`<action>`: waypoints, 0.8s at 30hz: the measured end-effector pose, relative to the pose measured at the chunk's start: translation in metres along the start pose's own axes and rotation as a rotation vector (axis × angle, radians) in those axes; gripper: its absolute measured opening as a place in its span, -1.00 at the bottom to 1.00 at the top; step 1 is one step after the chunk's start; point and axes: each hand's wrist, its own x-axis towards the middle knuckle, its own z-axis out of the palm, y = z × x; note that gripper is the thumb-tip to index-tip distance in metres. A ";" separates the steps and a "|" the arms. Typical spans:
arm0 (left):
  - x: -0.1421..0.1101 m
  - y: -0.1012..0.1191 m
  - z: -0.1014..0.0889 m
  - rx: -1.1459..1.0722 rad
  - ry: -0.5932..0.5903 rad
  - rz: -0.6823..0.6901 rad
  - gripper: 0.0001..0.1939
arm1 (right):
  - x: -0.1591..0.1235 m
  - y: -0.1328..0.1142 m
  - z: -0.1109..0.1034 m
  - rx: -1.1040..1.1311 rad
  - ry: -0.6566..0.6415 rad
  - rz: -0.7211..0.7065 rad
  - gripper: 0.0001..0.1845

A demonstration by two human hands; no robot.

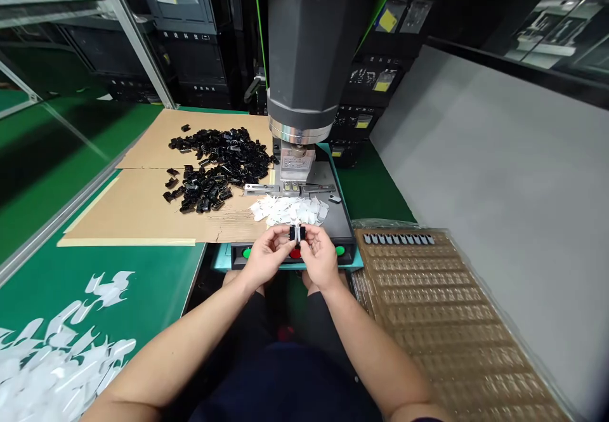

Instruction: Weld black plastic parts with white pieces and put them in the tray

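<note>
Fingertips of my left hand [266, 256] and my right hand [320, 258] pinch a small black plastic part [302, 233] from its two sides. A pale strip shows down its middle; whether it is one piece or two is too small to tell. Just beyond the fingers, a heap of thin white film pieces [288, 209] lies on the machine base. Behind the heap is a metal fixture [291, 187] under the tip of a press-like machine [304, 60]. A large pile of loose black plastic parts [233, 158] spreads over cardboard [128, 209] to the left.
Green buttons [340, 250] and a red button [295, 254] sit on the base's front edge. At right, a clear tray [419, 295] holds a row of small parts in its far end. More white pieces [61, 358] cover the green table. Stacked dark crates [190, 54] stand behind.
</note>
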 end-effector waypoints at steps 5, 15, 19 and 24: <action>-0.002 -0.001 0.001 -0.018 -0.009 0.003 -0.52 | -0.004 -0.002 0.000 -0.023 0.004 -0.016 -0.62; -0.006 0.003 0.005 -0.015 -0.010 -0.025 -0.54 | -0.007 -0.006 0.000 0.033 -0.002 0.005 -0.65; -0.006 0.007 0.007 -0.081 -0.017 -0.065 -0.54 | -0.010 -0.009 -0.001 0.137 0.014 0.050 -0.59; -0.006 0.011 0.004 -0.345 -0.060 -0.285 -0.49 | -0.009 -0.018 -0.004 0.317 0.054 0.190 -0.60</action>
